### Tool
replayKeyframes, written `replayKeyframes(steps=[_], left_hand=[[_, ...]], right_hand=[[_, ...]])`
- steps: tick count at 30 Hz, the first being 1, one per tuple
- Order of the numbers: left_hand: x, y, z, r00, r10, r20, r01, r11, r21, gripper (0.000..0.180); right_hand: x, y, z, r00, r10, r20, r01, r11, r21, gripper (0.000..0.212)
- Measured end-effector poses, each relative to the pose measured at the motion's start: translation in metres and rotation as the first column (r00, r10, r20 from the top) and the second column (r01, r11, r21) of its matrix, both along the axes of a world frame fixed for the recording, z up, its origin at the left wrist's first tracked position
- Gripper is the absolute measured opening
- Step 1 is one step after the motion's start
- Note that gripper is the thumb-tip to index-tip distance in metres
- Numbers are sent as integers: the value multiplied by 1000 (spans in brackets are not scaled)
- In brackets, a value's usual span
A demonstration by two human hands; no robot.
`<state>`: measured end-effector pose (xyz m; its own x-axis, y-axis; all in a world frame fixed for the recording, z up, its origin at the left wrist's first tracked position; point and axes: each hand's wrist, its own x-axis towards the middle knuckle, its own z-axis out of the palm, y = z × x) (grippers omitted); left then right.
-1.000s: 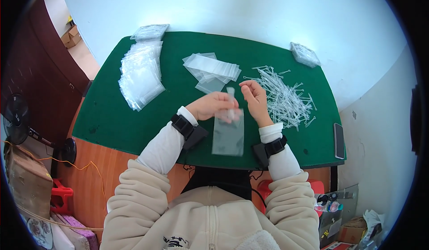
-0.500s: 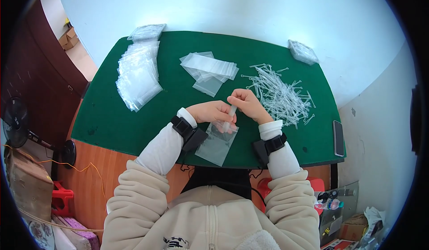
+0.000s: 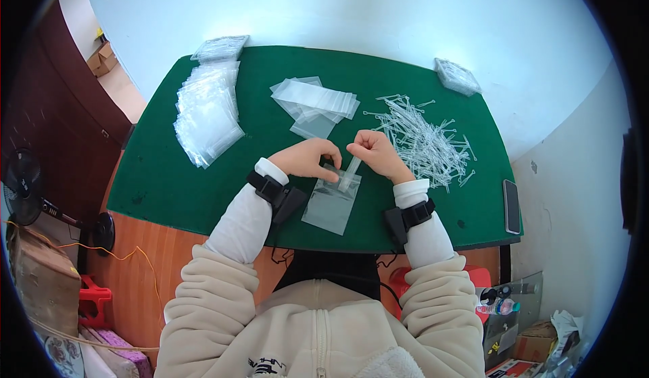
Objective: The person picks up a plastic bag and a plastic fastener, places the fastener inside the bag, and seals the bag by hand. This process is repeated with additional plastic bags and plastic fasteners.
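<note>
A clear flat plastic bag (image 3: 330,210) lies near the table's front edge, its mouth toward the far side. My right hand (image 3: 378,155) is closed in a pinch on the upper end of a small bundle of clear plastic sticks (image 3: 352,167). The bundle's lower end reaches the bag's mouth; how far it is inside I cannot tell. At the bag's upper left corner, my left hand (image 3: 307,157) curves with thumb and fingers apart, the thumb touching the bag or just above it. To the right spreads a loose pile of clear, loop-ended plastic sticks (image 3: 426,141).
Several filled clear bags (image 3: 209,114) overlap at the table's left, below a packet (image 3: 220,49). Flat bags (image 3: 314,101) lie far centre. Another clear packet (image 3: 458,77) sits at the back right. A phone (image 3: 511,206) lies at the right edge of the green table (image 3: 162,195).
My left hand has opened and drawn back to the left from the bundle. The bag now lies slightly farther from me; my right hand still pinches the sticks.
</note>
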<state>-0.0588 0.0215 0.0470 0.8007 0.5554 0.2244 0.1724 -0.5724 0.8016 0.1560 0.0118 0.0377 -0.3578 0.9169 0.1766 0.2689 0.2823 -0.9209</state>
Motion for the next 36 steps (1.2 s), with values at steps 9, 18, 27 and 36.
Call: replayKeyframes(steps=[9, 18, 27, 36], left_hand=[[9, -5, -1, 993, 70, 90, -78, 993, 85, 14], [17, -9, 18, 954, 171, 247, -188, 981, 48, 14], [33, -15, 29, 867, 241, 435, -308, 947, 90, 13], [47, -10, 29, 577, 500, 646, -462, 852, -246, 9]], right_hand=[[-11, -3, 2, 997, 28, -77, -24, 999, 47, 21], [4, -3, 9, 934, -78, -350, 88, 996, 12, 37], [17, -7, 14, 949, -147, -279, 171, 983, 63, 37], [29, -17, 23, 966, -61, -253, 68, 997, 21, 25]])
